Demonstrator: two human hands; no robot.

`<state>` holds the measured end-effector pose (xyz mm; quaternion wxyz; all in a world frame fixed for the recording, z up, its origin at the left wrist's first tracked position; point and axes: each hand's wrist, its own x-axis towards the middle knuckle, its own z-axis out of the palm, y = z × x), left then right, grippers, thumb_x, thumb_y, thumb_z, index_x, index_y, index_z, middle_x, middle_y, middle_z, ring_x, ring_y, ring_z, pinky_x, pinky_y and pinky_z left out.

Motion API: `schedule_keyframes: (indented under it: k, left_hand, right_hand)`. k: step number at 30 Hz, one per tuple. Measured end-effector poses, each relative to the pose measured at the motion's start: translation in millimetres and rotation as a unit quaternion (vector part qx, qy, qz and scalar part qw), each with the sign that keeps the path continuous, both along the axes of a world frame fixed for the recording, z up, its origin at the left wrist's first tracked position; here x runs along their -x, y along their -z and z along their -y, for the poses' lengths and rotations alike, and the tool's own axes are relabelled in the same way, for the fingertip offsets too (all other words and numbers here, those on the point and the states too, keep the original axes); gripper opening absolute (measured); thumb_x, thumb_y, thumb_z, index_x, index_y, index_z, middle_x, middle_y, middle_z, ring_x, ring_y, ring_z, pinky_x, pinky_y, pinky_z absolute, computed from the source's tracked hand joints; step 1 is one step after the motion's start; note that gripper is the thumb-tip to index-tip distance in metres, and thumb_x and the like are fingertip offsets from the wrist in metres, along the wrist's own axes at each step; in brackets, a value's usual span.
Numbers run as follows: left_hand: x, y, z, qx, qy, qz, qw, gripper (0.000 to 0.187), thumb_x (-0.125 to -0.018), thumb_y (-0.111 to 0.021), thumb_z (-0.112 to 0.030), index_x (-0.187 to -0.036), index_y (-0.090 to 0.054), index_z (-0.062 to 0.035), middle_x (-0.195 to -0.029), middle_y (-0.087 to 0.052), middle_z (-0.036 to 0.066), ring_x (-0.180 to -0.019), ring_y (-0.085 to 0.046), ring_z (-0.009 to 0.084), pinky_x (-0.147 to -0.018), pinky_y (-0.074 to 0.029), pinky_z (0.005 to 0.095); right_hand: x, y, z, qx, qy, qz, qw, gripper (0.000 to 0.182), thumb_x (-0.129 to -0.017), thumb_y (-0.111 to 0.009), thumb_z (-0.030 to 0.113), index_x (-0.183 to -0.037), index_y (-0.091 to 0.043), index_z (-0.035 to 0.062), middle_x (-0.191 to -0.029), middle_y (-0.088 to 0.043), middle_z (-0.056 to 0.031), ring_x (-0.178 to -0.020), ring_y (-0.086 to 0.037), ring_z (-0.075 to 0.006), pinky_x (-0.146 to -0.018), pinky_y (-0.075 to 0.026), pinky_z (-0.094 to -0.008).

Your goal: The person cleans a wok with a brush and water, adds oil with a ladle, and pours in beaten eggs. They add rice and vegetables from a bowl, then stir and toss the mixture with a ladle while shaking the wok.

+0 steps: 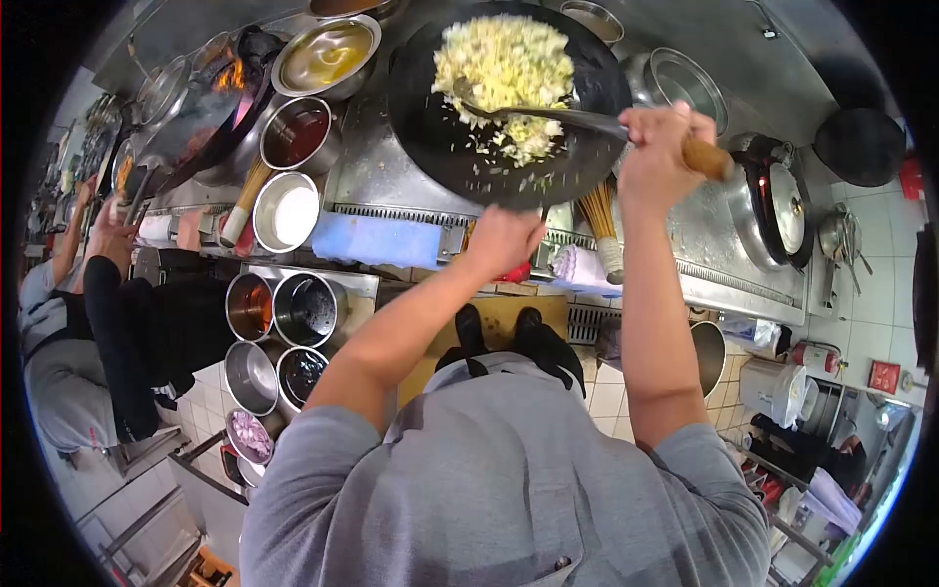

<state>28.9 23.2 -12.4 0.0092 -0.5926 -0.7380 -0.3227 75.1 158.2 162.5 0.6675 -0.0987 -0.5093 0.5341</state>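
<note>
A large black wok [597,93] at the top centre holds a pile of chopped pale yellow and white food [504,59], with loose bits scattered on its near side. My right hand [665,147] is wrapped around the wooden-ended handle of a metal ladle [577,119]. The ladle's head lies among the food, partly covered by it. At the wok's near rim, my left hand [504,243] is closed against the edge. Its fingers hide the exact part of the wok that it grips.
Left of the wok stand a pot of dark red liquid [295,134], a bowl of yellow liquid [328,57] and a white-filled pot [287,211]. Flames rise by another wok [210,137], where a co-worker's hand [110,235] is. A lidded pot [782,210] is at right.
</note>
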Motion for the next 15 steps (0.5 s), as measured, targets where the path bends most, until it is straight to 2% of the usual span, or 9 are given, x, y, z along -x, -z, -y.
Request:
schedule_keyframes:
  k: [1,3,6,8,9,10,11,13,15]
  left_hand:
    - [-14,4,23,0.015,0.021,0.023,0.999,0.026,-0.088,-0.061,-0.032,-0.073,-0.067,-0.0116,-0.054,-0.059,0.013,-0.055,-0.062,0.0353,-0.055,-0.050,0.0470]
    - [-29,-47,53,0.126,0.042,0.098,0.986,0.028,-0.086,-0.062,-0.034,-0.072,-0.067,-0.0104,-0.055,-0.060,0.013,-0.056,-0.063,0.0352,-0.058,-0.051,0.0467]
    - [1,-130,32,0.106,0.038,0.102,0.988,0.028,-0.084,-0.064,-0.033,-0.067,-0.067,-0.0107,-0.056,-0.060,0.013,-0.055,-0.062,0.0348,-0.055,-0.052,0.0435]
    - [29,-124,-3,0.018,0.031,0.027,0.999,0.031,-0.084,-0.064,-0.034,-0.064,-0.065,-0.0093,-0.054,-0.058,0.013,-0.055,-0.060,0.0351,-0.052,-0.050,0.0443]
    - [40,-98,-20,0.005,0.027,0.010,1.000,0.029,-0.085,-0.062,-0.032,-0.067,-0.064,-0.0096,-0.056,-0.059,0.014,-0.056,-0.061,0.0350,-0.053,-0.049,0.0451]
    - [34,-69,-28,0.017,-0.005,0.016,1.000,0.031,-0.086,-0.060,-0.034,-0.069,-0.065,-0.0089,-0.058,-0.061,0.014,-0.058,-0.062,0.0346,-0.055,-0.050,0.0455]
    - [27,-40,-31,0.029,-0.037,0.024,0.999,0.033,-0.087,-0.059,-0.036,-0.071,-0.065,-0.0081,-0.060,-0.063,0.014,-0.060,-0.064,0.0342,-0.057,-0.051,0.0458]
    - [5,-2,-15,0.009,-0.009,0.011,1.000,0.023,-0.087,-0.060,-0.030,-0.075,-0.066,-0.0107,-0.058,-0.061,0.013,-0.058,-0.063,0.0347,-0.055,-0.050,0.0459]
    - [-11,-20,14,-0.017,0.034,0.062,0.997,0.029,-0.086,-0.060,-0.032,-0.067,-0.062,-0.0104,-0.055,-0.059,0.013,-0.053,-0.061,0.0327,-0.052,-0.050,0.0445]
  right_hand:
    - [-7,-8,5,0.001,-0.001,0.002,1.000,0.019,-0.093,-0.058,0.011,-0.080,-0.044,0.0077,-0.055,-0.043,-0.0005,-0.045,-0.040,-0.0106,-0.049,-0.045,-0.0266]
    - [-37,-47,21,0.055,-0.077,0.042,0.995,0.018,-0.093,-0.057,0.008,-0.080,-0.044,0.0071,-0.052,-0.042,-0.0002,-0.046,-0.040,-0.0102,-0.050,-0.045,-0.0272]
    - [-63,-90,22,-0.003,-0.106,0.062,0.992,0.017,-0.092,-0.057,0.006,-0.079,-0.046,0.0063,-0.052,-0.041,0.0001,-0.046,-0.039,-0.0095,-0.049,-0.044,-0.0281]
    - [-57,-94,6,-0.046,-0.197,0.036,0.979,0.017,-0.092,-0.057,0.006,-0.077,-0.050,0.0060,-0.054,-0.043,-0.0002,-0.047,-0.040,-0.0086,-0.047,-0.043,-0.0280]
    - [-27,-82,4,0.045,-0.073,0.028,0.996,0.022,-0.090,-0.061,0.006,-0.070,-0.051,0.0068,-0.054,-0.047,-0.0010,-0.047,-0.044,-0.0078,-0.045,-0.041,-0.0264]
    - [4,-73,8,0.043,0.036,0.080,0.995,0.026,-0.088,-0.061,0.003,-0.066,-0.049,0.0080,-0.055,-0.050,-0.0012,-0.047,-0.047,-0.0070,-0.045,-0.040,-0.0240]
    - [23,-47,-18,0.003,-0.068,0.044,0.997,0.024,-0.091,-0.059,0.005,-0.072,-0.044,0.0053,-0.054,-0.043,-0.0013,-0.046,-0.042,-0.0123,-0.050,-0.045,-0.0329]
    - [43,-52,-40,0.018,-0.075,0.022,0.997,0.022,-0.092,-0.058,0.006,-0.075,-0.044,0.0038,-0.055,-0.044,-0.0020,-0.044,-0.041,-0.0118,-0.047,-0.044,-0.0328]
    - [45,-89,-57,0.027,-0.135,0.010,0.990,0.035,-0.092,-0.060,0.024,-0.063,-0.042,0.0160,-0.052,-0.041,0.0027,-0.045,-0.042,-0.0092,-0.047,-0.037,-0.0252]
